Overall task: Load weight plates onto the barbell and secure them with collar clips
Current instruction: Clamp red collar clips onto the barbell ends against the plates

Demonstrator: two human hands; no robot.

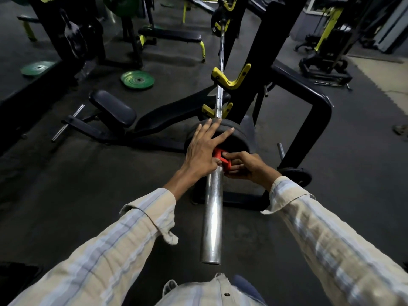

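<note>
Two green plates (137, 79) lie flat on the gym floor at far left, well apart from the work and seemingly unused for this lift. A bench (112, 110) stands between them and the rack.

At centre, a person in a striped shirt fits a red clip (223, 161) onto the near sleeve of the barbell (212, 217), which rests in a yellow hook (230, 79) on the rack (260, 51) and runs away toward a second loaded end in the distance. One black plate (239, 136) already sits on the near sleeve, and the clip is hard against its face.

The left hand (204, 149) lies flat with fingers spread across the plate, thumb tucked in beside the clip, apparently bracing the plate inward so no gap is left. The right hand (245, 165) has its fingers and thumb curled round the clip from the other side, likely squeezing or seating it on the steel. The two hands are nearly touching at the clip.

Just one clip is visible; whether it is locked cannot be told. To the right, one more black plate (297, 176) hangs on a peg low on the rack, near the person's right sleeve.
</note>
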